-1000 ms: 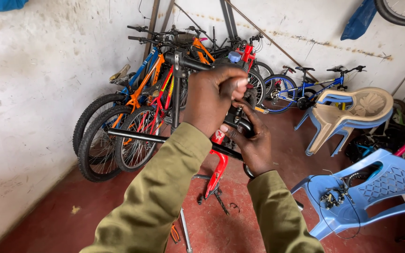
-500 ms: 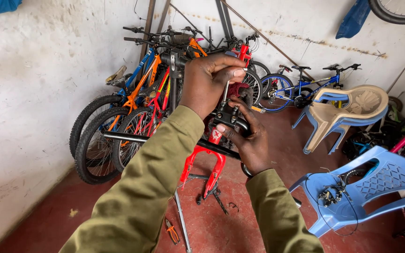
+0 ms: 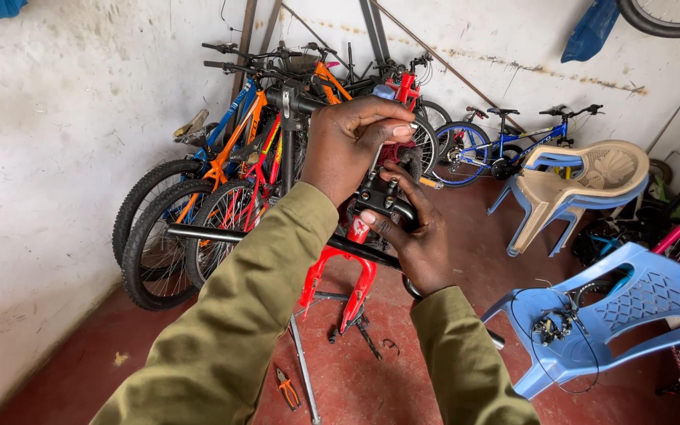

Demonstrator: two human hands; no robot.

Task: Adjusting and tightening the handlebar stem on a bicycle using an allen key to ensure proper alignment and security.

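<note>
A person in olive-green sleeves worked on a bicycle held up in front of them. The black handlebar (image 3: 277, 240) ran across the middle of the view, and everything here is placed from it. The black stem clamp (image 3: 379, 197) sat on the bar at its centre. The left hand (image 3: 352, 142) was above the clamp, its fingers pressed together, pinching a thin metal tool (image 3: 374, 161) that pointed down into the clamp. The right hand (image 3: 415, 236) was curled around the bar just right of the clamp, thumb on top. A red fork (image 3: 340, 275) hung below the bar. Behind the bar, parked bicycles (image 3: 222, 173) leaned against a white wall. Below it, orange-handled pliers (image 3: 286, 387) lay on the red floor. To the bar's right stood a blue plastic chair (image 3: 615, 315) holding bicycle parts.
</note>
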